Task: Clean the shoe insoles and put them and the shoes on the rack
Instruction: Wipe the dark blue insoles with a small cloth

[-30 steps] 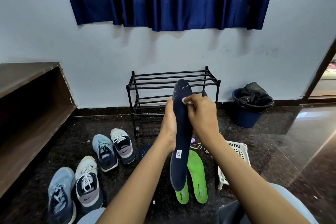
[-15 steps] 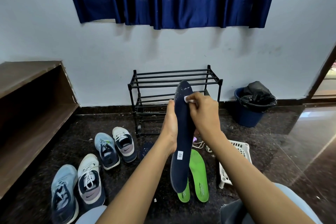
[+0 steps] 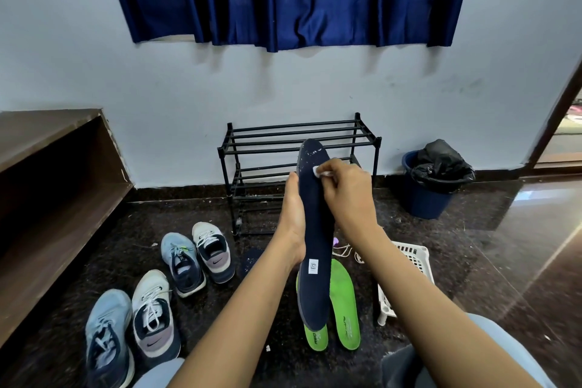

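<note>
The navy insole [image 3: 315, 230] is held upright in front of the black shoe rack [image 3: 296, 135]. Its pale-flecked toe end overlaps the rack's upper shelves in this view. The left hand [image 3: 291, 224] grips the insole's left edge about halfway along; its fingers curl out of sight behind the insole. The right hand [image 3: 346, 195] pinches a small white wad [image 3: 321, 171] between thumb and fingertips and presses it against the toe area. On the dark floor in front of the rack, two green insoles [image 3: 345, 302] lie side by side, the left one mostly hidden by the held insole. Four sneakers [image 3: 214, 252] sit on the floor to the rack's front left. A white plastic basket [image 3: 412, 261] lies to its front right. A blue bin [image 3: 423, 201] with a black liner stands to the rack's right, by the wall.
</note>
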`<state>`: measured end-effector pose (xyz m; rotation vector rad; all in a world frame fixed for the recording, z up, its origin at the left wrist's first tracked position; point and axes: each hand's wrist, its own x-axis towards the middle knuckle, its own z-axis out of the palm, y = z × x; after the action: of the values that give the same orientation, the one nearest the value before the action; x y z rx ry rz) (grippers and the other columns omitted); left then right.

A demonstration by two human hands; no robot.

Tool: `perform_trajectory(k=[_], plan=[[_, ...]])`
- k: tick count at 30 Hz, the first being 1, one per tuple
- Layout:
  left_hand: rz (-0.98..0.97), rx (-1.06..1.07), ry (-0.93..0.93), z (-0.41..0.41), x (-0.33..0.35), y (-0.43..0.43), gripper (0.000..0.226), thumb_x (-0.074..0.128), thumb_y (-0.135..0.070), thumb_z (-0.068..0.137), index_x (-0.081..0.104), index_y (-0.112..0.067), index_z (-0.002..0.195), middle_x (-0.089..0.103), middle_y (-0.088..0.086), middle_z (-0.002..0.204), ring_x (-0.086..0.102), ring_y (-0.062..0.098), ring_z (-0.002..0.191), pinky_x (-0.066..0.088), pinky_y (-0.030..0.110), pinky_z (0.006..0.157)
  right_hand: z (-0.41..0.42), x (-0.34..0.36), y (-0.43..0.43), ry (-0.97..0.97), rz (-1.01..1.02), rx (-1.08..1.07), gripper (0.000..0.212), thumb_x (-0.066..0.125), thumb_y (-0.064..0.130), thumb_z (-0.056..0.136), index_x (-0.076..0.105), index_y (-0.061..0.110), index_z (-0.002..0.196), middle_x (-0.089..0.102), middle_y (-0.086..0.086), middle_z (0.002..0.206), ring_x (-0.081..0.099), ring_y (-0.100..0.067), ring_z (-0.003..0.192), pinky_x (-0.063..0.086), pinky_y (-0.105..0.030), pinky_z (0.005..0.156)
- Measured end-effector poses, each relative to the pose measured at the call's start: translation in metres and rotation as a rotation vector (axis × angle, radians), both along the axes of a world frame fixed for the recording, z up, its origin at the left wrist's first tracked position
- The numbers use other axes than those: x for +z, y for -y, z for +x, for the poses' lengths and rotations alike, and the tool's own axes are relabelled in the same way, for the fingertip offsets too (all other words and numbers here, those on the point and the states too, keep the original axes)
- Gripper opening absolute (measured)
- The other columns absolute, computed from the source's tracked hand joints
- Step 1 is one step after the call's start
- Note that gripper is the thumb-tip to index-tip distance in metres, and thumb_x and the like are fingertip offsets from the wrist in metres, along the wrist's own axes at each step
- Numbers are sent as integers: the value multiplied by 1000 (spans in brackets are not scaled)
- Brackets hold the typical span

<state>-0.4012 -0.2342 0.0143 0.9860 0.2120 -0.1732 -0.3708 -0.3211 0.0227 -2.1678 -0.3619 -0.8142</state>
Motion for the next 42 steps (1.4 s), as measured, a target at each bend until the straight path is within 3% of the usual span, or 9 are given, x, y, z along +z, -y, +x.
perform_trajectory(k=[5, 8, 11, 18, 24, 27, 33, 38, 42], plan=[[22, 22, -2, -1, 3, -4, 63, 29, -61, 96, 73, -20, 77, 72, 2, 75, 68, 18, 73, 51, 32, 70, -16, -8, -14, 20, -58, 33, 22, 57, -3, 79, 69, 11, 90, 72, -2, 86, 62, -23, 83, 43, -26, 73], [49, 84, 18, 1, 4, -10, 60, 28, -56, 99, 68, -19, 74, 71, -2, 70, 68, 11, 65, 51, 27, 65, -26, -15, -24, 27, -96, 101, 23, 55, -4, 78, 69, 9, 91, 70, -6, 83, 60, -25, 83, 46, -31, 74], [44, 55, 8, -1, 5, -11, 62, 29, -59, 97, 72, -19, 78, 72, 2, 73, 68, 17, 71, 52, 31, 70, -17, -11, -18, 17, -90, 98, 21, 56, -2, 80, 69, 11, 91, 71, -4, 85, 61, -23, 84, 46, -30, 75], [3, -37, -3, -5, 6, 3, 59, 30, -59, 97, 66, -17, 76, 65, 1, 61, 60, 14, 52, 45, 21, 48, 2, 1, 5, -29, 25, -37, 16, 58, 4, 83, 69, 15, 89, 71, -2, 86, 64, -25, 83, 49, -35, 75], [53, 28, -5, -4, 3, -9, 62, 30, -61, 96, 72, -19, 78, 72, 4, 77, 67, 20, 75, 52, 32, 70, -23, -15, -17, 4, -91, 91, 21, 57, 1, 80, 69, 14, 91, 71, -3, 86, 63, -23, 84, 49, -35, 76], [35, 16, -10, -5, 2, -9, 62, 31, -63, 95, 73, -20, 80, 72, 5, 79, 68, 21, 76, 51, 33, 70, -17, -12, -12, 14, -104, 91, 18, 60, 1, 80, 68, 14, 89, 72, -2, 85, 65, -24, 82, 50, -34, 73], [1, -50, -1, -6, 0, 7, 58, 31, -60, 96, 69, -20, 79, 67, 2, 65, 64, 15, 59, 46, 28, 57, -4, 1, 5, -8, -25, -26, 17, 60, 2, 82, 68, 14, 89, 72, 1, 87, 65, -22, 83, 48, -33, 75], [17, -9, -16, -4, -1, 1, 62, 29, -62, 96, 73, -19, 82, 72, 5, 79, 67, 21, 77, 51, 33, 72, -16, -7, -8, -33, -42, 30, 20, 58, 1, 80, 68, 15, 90, 72, 1, 88, 65, -22, 84, 49, -33, 78], [16, 35, -27, 0, -3, -6, 66, 31, -63, 95, 75, -20, 72, 71, 6, 83, 67, 23, 85, 50, 35, 82, -23, -14, -17, -18, -81, 59, 19, 57, 2, 81, 67, 15, 91, 71, 0, 87, 64, -23, 83, 49, -36, 75]])
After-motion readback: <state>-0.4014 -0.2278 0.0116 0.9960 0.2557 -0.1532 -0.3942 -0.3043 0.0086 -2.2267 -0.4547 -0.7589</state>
